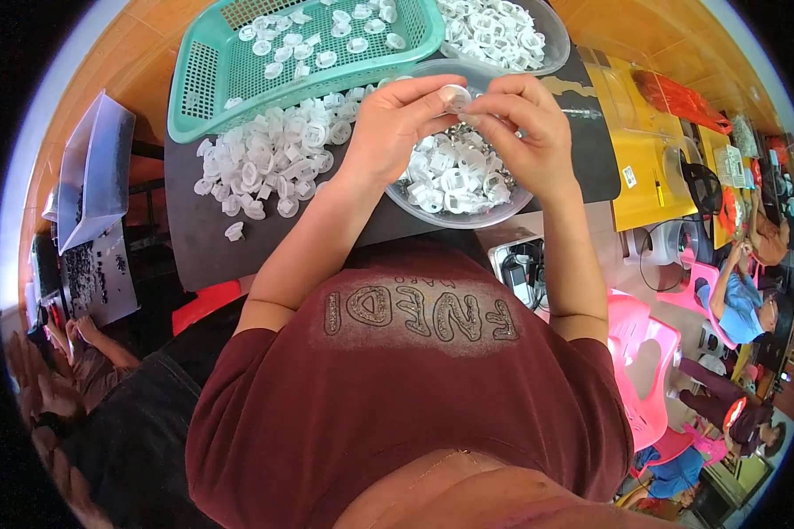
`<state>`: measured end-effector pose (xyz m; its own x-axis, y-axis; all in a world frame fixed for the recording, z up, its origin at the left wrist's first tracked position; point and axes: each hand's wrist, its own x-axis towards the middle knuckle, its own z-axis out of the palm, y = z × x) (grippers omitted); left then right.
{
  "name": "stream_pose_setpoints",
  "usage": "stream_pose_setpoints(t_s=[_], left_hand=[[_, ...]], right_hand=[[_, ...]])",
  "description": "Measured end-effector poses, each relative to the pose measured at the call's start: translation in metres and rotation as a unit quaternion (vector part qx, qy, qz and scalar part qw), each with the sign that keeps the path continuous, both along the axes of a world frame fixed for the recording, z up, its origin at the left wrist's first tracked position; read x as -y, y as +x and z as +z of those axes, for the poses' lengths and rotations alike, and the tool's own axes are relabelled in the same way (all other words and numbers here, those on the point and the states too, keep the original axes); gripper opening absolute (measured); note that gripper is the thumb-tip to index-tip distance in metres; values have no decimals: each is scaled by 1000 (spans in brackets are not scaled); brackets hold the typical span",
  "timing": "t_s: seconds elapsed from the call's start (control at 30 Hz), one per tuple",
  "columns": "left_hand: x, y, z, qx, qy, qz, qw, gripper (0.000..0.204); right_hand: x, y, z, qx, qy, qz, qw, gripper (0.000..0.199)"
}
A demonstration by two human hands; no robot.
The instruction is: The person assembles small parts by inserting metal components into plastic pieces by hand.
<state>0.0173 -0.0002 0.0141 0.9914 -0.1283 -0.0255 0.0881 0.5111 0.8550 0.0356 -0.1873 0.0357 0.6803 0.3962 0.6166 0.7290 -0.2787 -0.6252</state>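
Over the dark mat [203,238] and clear bowl [512,204], both my hands pinch one small white cap [455,95] between them, left hand [397,123] beside right hand [525,123], fingertips meeting.

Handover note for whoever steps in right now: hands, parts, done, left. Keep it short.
Left hand and right hand: together they pinch one small white plastic piece above the clear bowl.
Parts: the clear bowl holds white pieces; a loose pile lies on the dark mat to the left; a green basket behind holds a thin scatter; a second clear bowl behind right is full.
Done or left: cannot tell which heap is finished stock; many pieces remain in each.
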Motion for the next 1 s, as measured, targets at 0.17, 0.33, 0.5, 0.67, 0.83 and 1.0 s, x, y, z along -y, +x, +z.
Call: stream_pose_setpoints(t_s=[0.17, 0.33, 0.5, 0.67, 0.83, 1.0], left_hand=[[-2, -2, 6, 13, -24, -24, 999, 24], [-2, -4, 5, 15, -15, -21, 1000, 26], [-2, -4, 1, 33, -20, -30, 999, 28], [-5, -1, -5, 42, 12, -36, 998, 27], [-4, 0, -7, 54, 34, -29, 998, 27], [1, -3, -3, 24, -33, -41, 998, 27]], right_hand=[[0, 3, -7, 6, 2, -16, 1000, 20], [2, 0, -7, 26, 9, -32, 999, 20], [3, 0, -5, 80, 1, -35, 996, 22], [4, -2, -6, 77, -11, -38, 996, 23], [1, -6, -7, 37, 7, -39, 999, 19], [-8, -11, -8, 5, 62, -57, 996, 12]])
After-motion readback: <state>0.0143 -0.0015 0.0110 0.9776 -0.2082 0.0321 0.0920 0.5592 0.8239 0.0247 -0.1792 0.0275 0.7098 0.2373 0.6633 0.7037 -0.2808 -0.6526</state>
